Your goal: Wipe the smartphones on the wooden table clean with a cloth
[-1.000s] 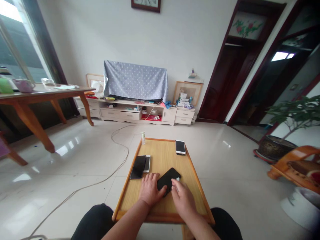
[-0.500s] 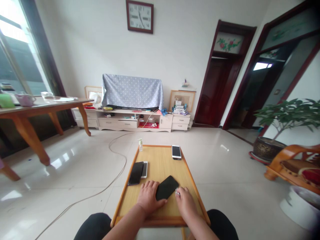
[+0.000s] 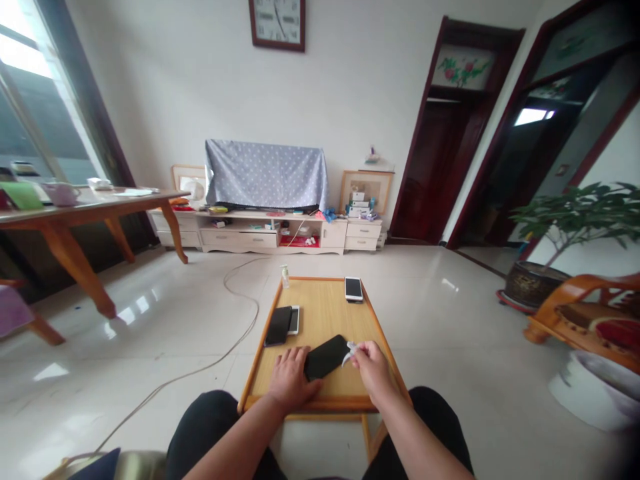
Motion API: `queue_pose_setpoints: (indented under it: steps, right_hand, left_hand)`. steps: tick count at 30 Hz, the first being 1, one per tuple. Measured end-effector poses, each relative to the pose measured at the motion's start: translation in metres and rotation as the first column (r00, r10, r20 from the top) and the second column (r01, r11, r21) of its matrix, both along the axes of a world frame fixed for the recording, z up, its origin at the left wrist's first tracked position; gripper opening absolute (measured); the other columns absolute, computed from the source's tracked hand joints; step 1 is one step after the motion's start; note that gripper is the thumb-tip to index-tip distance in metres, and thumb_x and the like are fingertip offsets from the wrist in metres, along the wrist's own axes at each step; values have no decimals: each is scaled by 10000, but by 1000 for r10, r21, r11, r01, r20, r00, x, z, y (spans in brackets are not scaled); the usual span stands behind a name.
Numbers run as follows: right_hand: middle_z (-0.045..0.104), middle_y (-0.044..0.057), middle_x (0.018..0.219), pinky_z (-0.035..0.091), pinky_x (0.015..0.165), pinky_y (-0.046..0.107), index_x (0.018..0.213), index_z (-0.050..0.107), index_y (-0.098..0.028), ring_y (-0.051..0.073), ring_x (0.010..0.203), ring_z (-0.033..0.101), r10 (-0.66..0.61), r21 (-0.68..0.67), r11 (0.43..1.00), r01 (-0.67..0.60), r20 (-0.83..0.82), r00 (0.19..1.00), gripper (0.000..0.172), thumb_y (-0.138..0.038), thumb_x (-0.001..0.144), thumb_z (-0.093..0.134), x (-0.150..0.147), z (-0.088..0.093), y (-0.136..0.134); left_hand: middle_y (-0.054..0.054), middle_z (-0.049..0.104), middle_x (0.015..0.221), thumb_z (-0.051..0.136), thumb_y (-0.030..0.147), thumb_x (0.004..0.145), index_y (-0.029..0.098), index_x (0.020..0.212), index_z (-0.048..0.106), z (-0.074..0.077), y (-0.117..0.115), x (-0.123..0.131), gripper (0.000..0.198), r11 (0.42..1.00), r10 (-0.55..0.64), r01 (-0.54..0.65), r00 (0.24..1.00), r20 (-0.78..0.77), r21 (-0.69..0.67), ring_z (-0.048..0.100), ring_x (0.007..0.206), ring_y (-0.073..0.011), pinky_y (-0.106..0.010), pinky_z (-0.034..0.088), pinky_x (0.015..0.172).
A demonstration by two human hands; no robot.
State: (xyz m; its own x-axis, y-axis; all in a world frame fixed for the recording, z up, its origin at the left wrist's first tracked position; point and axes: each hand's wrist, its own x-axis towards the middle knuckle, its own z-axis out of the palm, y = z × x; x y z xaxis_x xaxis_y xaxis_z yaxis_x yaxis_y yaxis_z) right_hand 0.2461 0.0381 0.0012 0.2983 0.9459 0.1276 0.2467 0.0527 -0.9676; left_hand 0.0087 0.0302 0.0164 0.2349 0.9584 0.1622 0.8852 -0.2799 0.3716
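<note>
On the near end of the low wooden table, left hand lies flat, fingers uncurled, touching a black phone. Right hand pinches a small white piece at the phone's right edge. Farther: two phones left, white phone, small bottle.
</note>
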Motion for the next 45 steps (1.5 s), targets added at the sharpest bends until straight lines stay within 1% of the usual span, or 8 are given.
queue_pose_setpoints:
  steps: [8,13,18,21,28,35,41,45]
  right_hand:
    - [746,74,957,502,783,324,973,669,-213,219,873,677,10,2,1000,-11,260,966,272,-411,878,509,-10,-9,18]
    - [737,66,1132,370,1045,415,1019,747,-251,276,1214,555,98,8,993,-114,463,881,264,-326,893,527,-29,0,5]
    - [607,17,1398,311,1082,489,1294,635,-342,288,1426,361,344,-104,911,-400,727,594,418,-451,1028,332,-73,13,-39]
    - [567,8,1443,289,1102,484,1367,576,-350,270,1471,289,419,-176,861,-477,778,469,474,-445,1055,233,-75,21,-46]
    - [474,61,1520,100,1194,566,1439,518,-265,273,1490,260,266,-226,964,-140,812,520,534,-433,1059,183,-38,19,-13]
    - [487,46,1511,68,1232,485,1441,509,-265,204,1452,349,427,-161,838,-522,790,441,529,-423,1064,175,-79,9,-42]
    - [475,89,1516,73,1209,564,1424,533,-232,251,1448,356,312,-231,948,-218,803,508,566,-420,1062,140,-55,20,-6]
    - [491,37,1510,110,1224,488,1426,524,-287,206,1444,363,402,-207,886,-416,791,462,516,-428,1061,189,-79,14,-17]
  left_hand:
    - [-116,550,1415,672,530,698,205,1457,384,-7,-6,-10,875,1000,12,-12,1000,3,-16,437,1325,-325,-445,302,1096]
    - [-111,584,1381,667,503,712,199,1459,378,-10,-5,-9,857,1000,26,-26,999,22,2,449,1309,-321,-449,301,1094]
    - [-117,619,1343,606,401,776,178,1478,332,-11,-5,-11,786,1000,24,-24,999,34,7,483,1276,-305,-440,320,1070]
    - [-115,635,1319,604,374,775,175,1468,340,-10,-7,-12,768,1000,21,-21,999,32,8,499,1257,-301,-436,330,1060]
    - [-117,640,1289,694,451,683,174,1449,363,-9,-10,-13,879,998,46,-48,997,64,34,492,1263,-316,-430,324,1071]
    - [-131,644,1287,601,345,762,158,1463,337,-9,-9,-15,771,999,30,-31,997,66,12,507,1251,-305,-439,330,1061]
    - [-122,630,1301,687,453,670,178,1480,318,-5,-10,-15,932,999,48,-48,995,87,-2,485,1273,-329,-452,302,1088]
    - [-131,640,1289,636,399,728,161,1490,294,-8,-8,-16,868,999,38,-38,995,91,-2,496,1252,-325,-450,315,1066]
